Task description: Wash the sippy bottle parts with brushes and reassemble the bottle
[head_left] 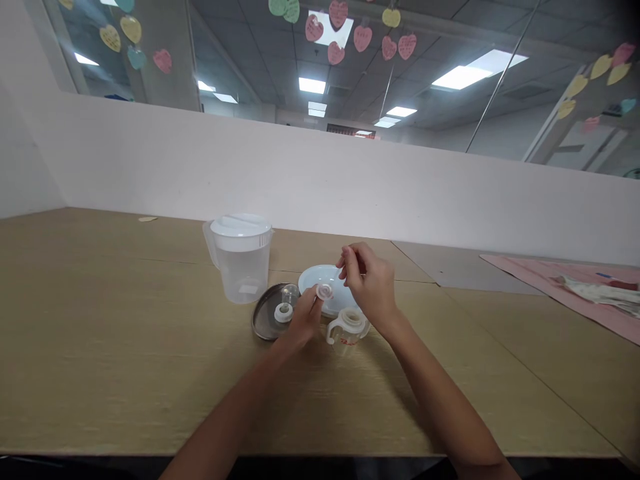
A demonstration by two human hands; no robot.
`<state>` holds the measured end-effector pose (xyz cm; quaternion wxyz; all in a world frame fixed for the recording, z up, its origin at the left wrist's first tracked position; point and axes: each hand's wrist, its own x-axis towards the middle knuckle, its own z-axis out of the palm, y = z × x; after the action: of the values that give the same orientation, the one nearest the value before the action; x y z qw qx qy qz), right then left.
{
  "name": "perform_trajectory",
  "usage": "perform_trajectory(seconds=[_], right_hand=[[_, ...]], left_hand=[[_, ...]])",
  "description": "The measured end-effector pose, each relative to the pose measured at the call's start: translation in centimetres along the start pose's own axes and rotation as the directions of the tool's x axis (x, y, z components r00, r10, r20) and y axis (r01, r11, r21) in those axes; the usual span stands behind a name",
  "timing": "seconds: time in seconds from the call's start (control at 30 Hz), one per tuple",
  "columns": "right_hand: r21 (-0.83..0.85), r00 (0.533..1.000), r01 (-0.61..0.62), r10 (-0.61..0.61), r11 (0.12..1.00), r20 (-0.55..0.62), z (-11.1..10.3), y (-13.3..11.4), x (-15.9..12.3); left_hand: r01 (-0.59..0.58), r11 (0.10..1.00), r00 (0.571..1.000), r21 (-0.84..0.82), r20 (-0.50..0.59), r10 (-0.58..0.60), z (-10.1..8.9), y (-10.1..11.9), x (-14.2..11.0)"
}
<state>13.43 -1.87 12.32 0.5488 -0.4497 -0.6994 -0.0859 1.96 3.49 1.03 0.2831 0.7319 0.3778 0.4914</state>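
My left hand (306, 316) pinches a small round pinkish cap-like part (325, 291) at its fingertips, just above the table. My right hand (369, 281) hovers beside it with fingers curled in a pinch; what they hold is too small to name. Below the hands stands a small clear two-handled cup (349, 327) with red lettering. Behind it lies a pale blue plate (320, 279). To the left, a round metal tray (263, 317) carries a small white ring part (283, 312) and a clear dome-shaped piece (289, 292).
A clear plastic pitcher (241, 257) with a white lid stands left of the plate on the wooden table (100, 333). A pink cloth (575, 283) with a few items lies at the far right. A white partition wall (300, 180) runs behind the table.
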Motion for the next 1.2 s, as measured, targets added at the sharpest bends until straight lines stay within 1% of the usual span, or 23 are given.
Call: perform_trajectory(seconds=[0.1, 0.13, 0.2, 0.3, 0.4, 0.5, 0.6, 0.73, 0.77, 0.83, 0.9, 0.97, 1.1, 1.2], right_hand=[[-0.021, 0.998, 0.051, -0.052, 0.998, -0.033, 0.6, 0.2, -0.4], [0.008, 0.997, 0.047, -0.047, 0.999, -0.063, 0.8, 0.3, -0.5], [0.130, 0.991, 0.015, 0.002, 0.991, -0.131, 1.1, 0.4, -0.7], [0.317, 0.975, -0.010, 0.080, 0.949, -0.208, 1.7, 0.8, -0.8], [0.394, 0.962, 0.014, 0.096, 0.919, -0.257, 2.4, 1.2, -0.8], [0.418, 0.954, 0.019, 0.109, 0.908, -0.279, 3.0, 1.6, -1.1], [0.370, 0.967, -0.002, 0.096, 0.929, -0.235, 3.4, 2.1, -1.4], [0.266, 0.994, -0.028, 0.054, 0.964, -0.091, 3.6, 2.5, -1.6], [0.223, 0.998, -0.011, 0.026, 0.975, -0.065, 3.7, 2.6, -1.6], [0.112, 0.997, 0.071, -0.067, 0.991, -0.035, 3.8, 2.7, -1.5], [0.011, 0.985, 0.171, -0.171, 0.985, -0.006, 3.9, 2.8, -1.3], [-0.040, 0.974, 0.226, -0.225, 0.973, 0.029, 4.1, 3.1, -1.2], [-0.040, 0.964, 0.248, -0.242, 0.968, 0.112, 4.7, 3.9, -1.2], [0.005, 0.961, 0.248, -0.247, 0.969, 0.122, 5.3, 4.6, -1.5]], left_hand=[[0.012, 0.997, 1.000, -0.078, -0.004, -0.012, -0.2, 0.3, 0.1], [0.020, 0.995, 1.000, -0.094, -0.006, -0.021, -0.2, 0.4, 0.1], [0.032, 0.992, 0.999, -0.121, 0.003, -0.032, -0.2, 0.6, 0.1], [0.040, 0.983, 0.999, -0.180, 0.014, -0.038, -0.2, 1.0, 0.0], [0.048, 0.967, 0.999, -0.249, 0.029, -0.042, -0.1, 1.4, -0.3], [0.032, 0.960, 0.999, -0.277, 0.051, -0.019, 0.0, 1.5, -0.5], [0.007, 0.959, 0.999, -0.282, 0.039, 0.004, 0.0, 1.4, -0.5], [0.006, 0.949, 1.000, -0.314, -0.004, -0.008, 0.0, 1.2, -0.3], [0.013, 0.945, 1.000, -0.328, -0.007, -0.016, -0.1, 1.2, -0.3], [0.023, 0.935, 1.000, -0.353, -0.007, -0.027, -0.1, 1.3, -0.2], [0.030, 0.928, 0.999, -0.371, -0.004, -0.034, -0.1, 1.4, -0.2], [0.049, 0.916, 0.998, -0.397, -0.015, -0.060, -0.3, 1.7, -0.2], [0.078, 0.896, 0.989, -0.438, -0.079, -0.125, -0.9, 2.2, 0.3], [0.043, 0.903, 0.990, -0.427, -0.103, -0.096, -1.3, 2.1, 0.6]])
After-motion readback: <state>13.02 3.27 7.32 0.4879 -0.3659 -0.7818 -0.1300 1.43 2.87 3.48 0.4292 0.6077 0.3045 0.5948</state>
